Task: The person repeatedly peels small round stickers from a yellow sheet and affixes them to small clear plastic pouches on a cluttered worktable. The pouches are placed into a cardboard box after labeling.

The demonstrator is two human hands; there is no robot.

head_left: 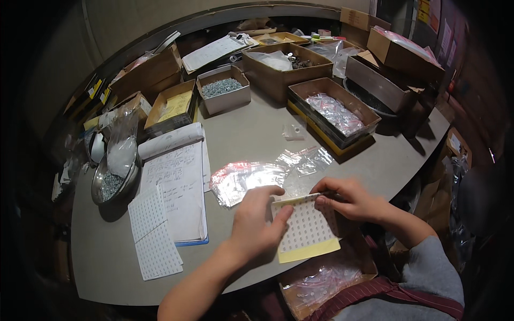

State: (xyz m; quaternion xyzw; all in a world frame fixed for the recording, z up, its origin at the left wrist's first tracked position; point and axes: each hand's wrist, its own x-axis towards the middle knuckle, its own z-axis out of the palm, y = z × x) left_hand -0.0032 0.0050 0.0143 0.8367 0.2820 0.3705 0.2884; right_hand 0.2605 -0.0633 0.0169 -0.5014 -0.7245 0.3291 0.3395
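Observation:
A sheet of small white stickers [308, 227] on yellow backing lies tilted at the near edge of the table. My left hand [256, 222] grips its left side, thumb on top, forefinger reaching over the upper edge. The thumb and fingers of my right hand [345, 199] pinch at the sheet's upper right edge; whether a loose sticker is between them is too small to tell. Just beyond my hands lies a fanned pile of clear zip bags [249, 179] with red edges. To its right are several small bags [308, 160] with little parts inside, and a single one [293, 132] farther off.
At left are more sticker sheets [152, 232], a written notepad [174, 187] and a metal bowl of screws [110, 184]. Behind stand a box of screws [249, 95], a large cardboard box [273, 88] and a box of filled bags [367, 115]. A carton [369, 265] sits below the near edge.

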